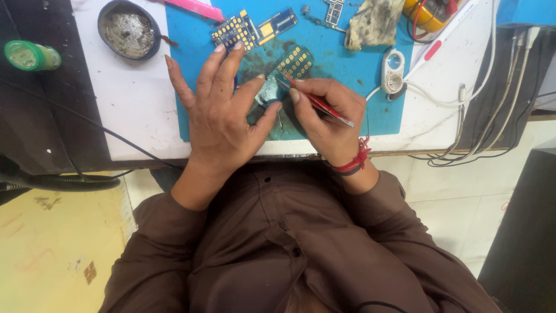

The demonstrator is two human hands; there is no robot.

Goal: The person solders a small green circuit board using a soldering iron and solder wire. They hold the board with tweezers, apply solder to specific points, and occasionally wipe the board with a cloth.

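Note:
My left hand (223,110) presses down on a small dark circuit board (292,62) that lies on the blue work mat (353,69), thumb and forefinger pinching its near end. My right hand (324,113) grips a thin red-handled tool (321,105) like a pen, its tip at the board between my two thumbs. A red thread band circles my right wrist. Much of the board is hidden under my fingers.
Behind on the mat lie a blue board with gold pads (249,29), a small metal frame part (334,13) and a dirty rag (373,22). A round dish of wire wool (128,30), a pink tool (194,8), a white loupe (393,72), white cables (480,87), a yellow meter (428,13) and a green bottle (30,55) stand around.

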